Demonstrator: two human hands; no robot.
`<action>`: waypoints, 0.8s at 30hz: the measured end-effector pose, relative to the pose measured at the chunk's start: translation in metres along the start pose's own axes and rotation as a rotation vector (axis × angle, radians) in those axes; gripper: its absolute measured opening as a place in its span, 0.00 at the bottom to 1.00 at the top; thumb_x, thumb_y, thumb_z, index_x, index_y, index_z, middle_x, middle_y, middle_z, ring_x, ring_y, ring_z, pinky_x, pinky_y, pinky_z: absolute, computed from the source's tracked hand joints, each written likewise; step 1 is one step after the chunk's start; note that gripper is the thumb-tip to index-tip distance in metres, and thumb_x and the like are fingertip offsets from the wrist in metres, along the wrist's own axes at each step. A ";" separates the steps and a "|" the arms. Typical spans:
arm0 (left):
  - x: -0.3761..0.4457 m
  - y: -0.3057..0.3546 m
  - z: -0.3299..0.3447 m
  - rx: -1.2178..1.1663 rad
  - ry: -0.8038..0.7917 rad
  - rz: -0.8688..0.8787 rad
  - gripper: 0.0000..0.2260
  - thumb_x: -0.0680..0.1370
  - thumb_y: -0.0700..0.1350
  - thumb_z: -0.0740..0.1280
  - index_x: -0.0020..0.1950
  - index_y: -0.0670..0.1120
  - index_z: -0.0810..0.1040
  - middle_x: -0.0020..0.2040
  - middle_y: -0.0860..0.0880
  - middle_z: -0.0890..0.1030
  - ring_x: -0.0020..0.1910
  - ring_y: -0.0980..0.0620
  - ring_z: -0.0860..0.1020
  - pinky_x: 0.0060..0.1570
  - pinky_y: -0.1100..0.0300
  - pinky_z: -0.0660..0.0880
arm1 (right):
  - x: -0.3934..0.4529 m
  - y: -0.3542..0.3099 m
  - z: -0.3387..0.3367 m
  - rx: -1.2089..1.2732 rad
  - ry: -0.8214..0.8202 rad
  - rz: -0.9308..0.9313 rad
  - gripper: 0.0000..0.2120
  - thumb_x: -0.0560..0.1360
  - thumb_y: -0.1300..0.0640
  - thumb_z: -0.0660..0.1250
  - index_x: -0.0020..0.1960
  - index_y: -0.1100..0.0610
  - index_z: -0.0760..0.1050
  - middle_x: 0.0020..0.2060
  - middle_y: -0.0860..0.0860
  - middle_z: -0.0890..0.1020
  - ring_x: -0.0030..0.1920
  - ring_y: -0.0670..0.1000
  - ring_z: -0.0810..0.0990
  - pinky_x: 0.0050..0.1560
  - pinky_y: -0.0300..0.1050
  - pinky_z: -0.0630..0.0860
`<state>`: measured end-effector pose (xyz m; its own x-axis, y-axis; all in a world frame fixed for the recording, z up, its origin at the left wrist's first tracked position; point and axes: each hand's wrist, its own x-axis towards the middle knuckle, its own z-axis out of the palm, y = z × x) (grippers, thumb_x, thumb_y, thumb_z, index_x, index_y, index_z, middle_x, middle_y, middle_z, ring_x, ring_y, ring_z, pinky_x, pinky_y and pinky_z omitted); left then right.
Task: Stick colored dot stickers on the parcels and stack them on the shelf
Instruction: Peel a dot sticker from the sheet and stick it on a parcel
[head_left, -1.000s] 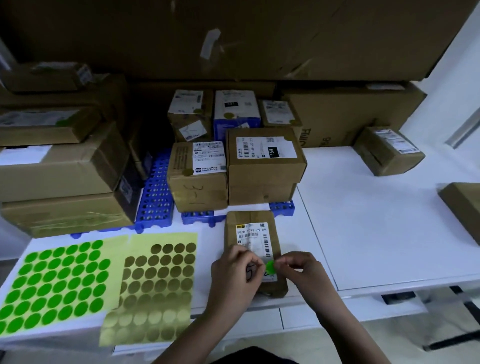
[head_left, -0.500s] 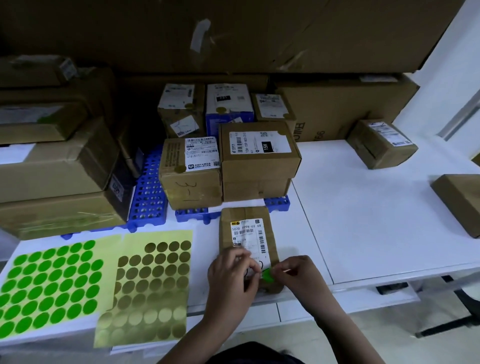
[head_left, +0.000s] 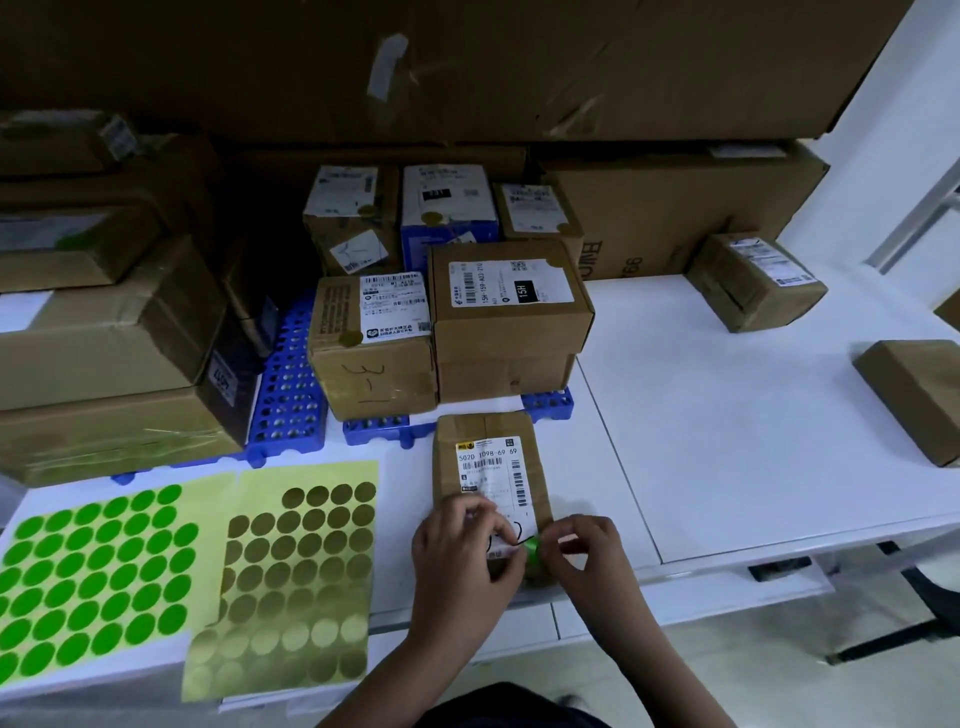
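At the far left we are seeing a stack of large brown cardboard cartons (head_left: 104, 332) sitting on a blue perforated plastic pallet (head_left: 288, 384). In front of them, on the white table (head_left: 727, 441), a sheet of bright green round dot stickers (head_left: 98, 577) is lying flat, and just beside it to the right a sheet of gold round dot stickers (head_left: 298, 577) is overlapping the table's front edge.

Moving toward the middle, we are looking at a small flat brown cardboard parcel with a white barcode label (head_left: 491, 467) lying on the table in front of two taller brown labelled boxes (head_left: 447, 332) standing on the pallet. Our left hand (head_left: 462, 561) is resting on the near end of this parcel, fingers curled and pressing down on its label. Our right hand (head_left: 587, 551) is meeting it at the parcel's near right corner, thumb and forefinger pinching a single green dot sticker (head_left: 532, 548) against the parcel's surface.

Further right, a small brown taped parcel (head_left: 756, 280) is sitting well apart at the back of the table, and another plain brown box (head_left: 914, 400) is lying near the right edge.
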<state>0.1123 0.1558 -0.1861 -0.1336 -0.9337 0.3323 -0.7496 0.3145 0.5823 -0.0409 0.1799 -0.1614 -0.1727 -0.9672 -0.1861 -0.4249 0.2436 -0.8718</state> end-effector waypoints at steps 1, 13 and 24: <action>0.000 0.000 0.000 -0.004 -0.002 -0.001 0.06 0.68 0.56 0.63 0.40 0.55 0.72 0.49 0.56 0.73 0.52 0.54 0.75 0.49 0.57 0.70 | -0.001 0.000 0.001 0.064 -0.009 0.020 0.10 0.74 0.63 0.69 0.49 0.48 0.76 0.53 0.50 0.74 0.50 0.46 0.79 0.47 0.34 0.75; 0.012 0.001 0.002 0.040 -0.021 -0.049 0.09 0.68 0.60 0.62 0.37 0.56 0.72 0.45 0.57 0.74 0.48 0.52 0.74 0.44 0.58 0.69 | 0.008 0.003 0.011 0.474 -0.037 0.193 0.17 0.76 0.61 0.68 0.64 0.55 0.70 0.50 0.52 0.80 0.54 0.50 0.79 0.42 0.33 0.76; 0.010 -0.009 -0.021 -0.558 0.018 -0.502 0.16 0.77 0.41 0.66 0.62 0.53 0.69 0.58 0.59 0.72 0.60 0.62 0.70 0.60 0.66 0.68 | 0.015 0.000 0.002 0.470 -0.021 0.194 0.10 0.82 0.57 0.57 0.54 0.51 0.78 0.48 0.47 0.84 0.51 0.46 0.81 0.42 0.33 0.75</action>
<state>0.1308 0.1477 -0.1726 0.1520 -0.9863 -0.0634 -0.2769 -0.1041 0.9552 -0.0412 0.1654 -0.1650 -0.1889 -0.9099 -0.3695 0.0601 0.3648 -0.9291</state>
